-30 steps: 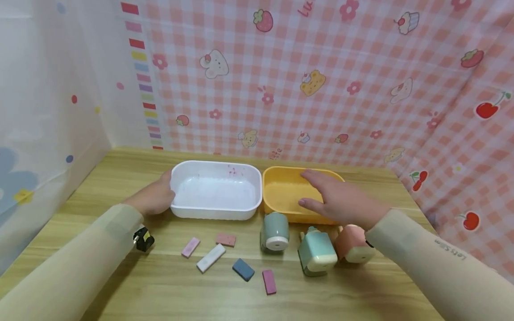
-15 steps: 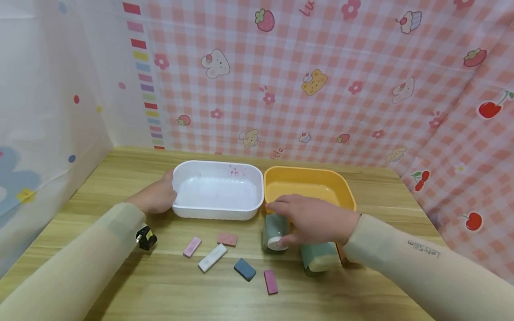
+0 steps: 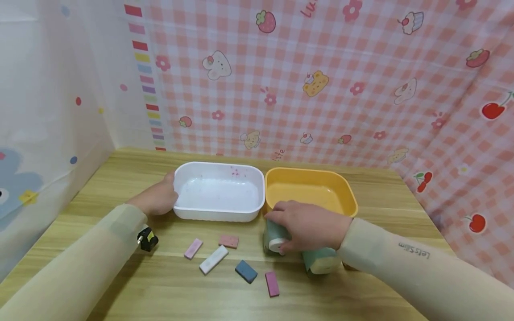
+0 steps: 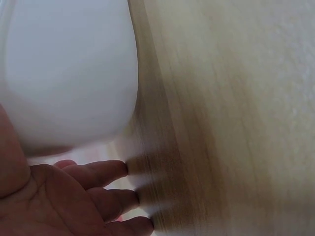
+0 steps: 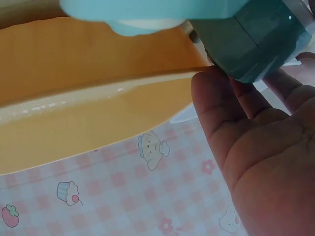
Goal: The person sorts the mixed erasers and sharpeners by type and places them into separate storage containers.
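Note:
A grey-green pencil sharpener (image 3: 274, 236) with a white end stands before the two tubs. My right hand (image 3: 311, 225) grips it, fingers behind its far side and thumb by the white end. In the right wrist view those fingers curl against the dark green body (image 5: 256, 42). At the left end of a white tub (image 3: 217, 214), my left hand (image 3: 158, 198) holds the rim. Its other fingers reach down along the outside to the tabletop, as the left wrist view shows. A teal sharpener (image 3: 321, 261) sits partly under my right wrist; a coral one is almost wholly hidden.
A yellow tub (image 3: 313, 191) touches the white tub's right side. Small eraser-like blocks lie in front: lilac (image 3: 193, 248), salmon (image 3: 228, 241), white (image 3: 214, 259), blue (image 3: 246, 271) and pink (image 3: 271, 284). Patterned cloth (image 3: 257, 89) rises behind the wooden table.
My right hand has moved left and down from over the yellow tub and has taken hold of the grey-green sharpener. My left hand has stayed at the white tub.

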`<state>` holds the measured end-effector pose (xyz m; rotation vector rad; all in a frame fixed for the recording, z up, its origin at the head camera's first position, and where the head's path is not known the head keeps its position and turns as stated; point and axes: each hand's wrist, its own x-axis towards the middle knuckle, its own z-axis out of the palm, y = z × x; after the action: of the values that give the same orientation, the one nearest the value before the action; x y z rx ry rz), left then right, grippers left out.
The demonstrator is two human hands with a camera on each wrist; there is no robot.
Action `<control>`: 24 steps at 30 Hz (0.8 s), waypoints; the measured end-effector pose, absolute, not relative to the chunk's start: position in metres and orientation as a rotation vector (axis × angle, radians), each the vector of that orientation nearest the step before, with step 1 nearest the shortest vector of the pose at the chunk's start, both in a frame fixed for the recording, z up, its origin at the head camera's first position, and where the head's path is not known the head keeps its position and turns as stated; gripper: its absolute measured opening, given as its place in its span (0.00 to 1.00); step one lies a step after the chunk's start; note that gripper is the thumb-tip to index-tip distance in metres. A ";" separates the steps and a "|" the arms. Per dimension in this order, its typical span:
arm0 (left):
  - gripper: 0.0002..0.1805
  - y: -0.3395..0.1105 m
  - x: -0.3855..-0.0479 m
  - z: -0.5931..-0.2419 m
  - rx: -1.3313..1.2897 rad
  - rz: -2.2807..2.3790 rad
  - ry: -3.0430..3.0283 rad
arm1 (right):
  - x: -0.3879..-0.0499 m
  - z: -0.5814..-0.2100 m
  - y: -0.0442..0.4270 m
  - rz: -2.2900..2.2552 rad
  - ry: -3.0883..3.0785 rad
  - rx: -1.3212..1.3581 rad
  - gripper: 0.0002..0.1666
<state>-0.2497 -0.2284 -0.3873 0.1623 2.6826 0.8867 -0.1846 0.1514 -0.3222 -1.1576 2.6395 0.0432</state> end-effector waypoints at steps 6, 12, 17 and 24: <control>0.42 -0.229 -0.250 -0.387 0.132 0.897 2.651 | -0.186 -0.325 0.147 0.086 2.632 -1.127 0.45; 0.42 -0.228 -0.250 -0.387 0.127 0.906 2.648 | -0.186 -0.327 0.143 0.125 2.626 -1.119 0.45; 0.42 -0.229 -0.250 -0.387 0.128 0.899 2.652 | -0.187 -0.328 0.142 0.140 2.623 -1.142 0.44; 0.42 -0.230 -0.251 -0.389 0.119 0.891 2.659 | -0.188 -0.330 0.142 0.165 2.625 -1.186 0.41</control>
<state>-0.2507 -0.2295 -0.3886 0.1190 2.6594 0.8912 -0.1882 0.1416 -0.3295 -1.1860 2.6248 0.1651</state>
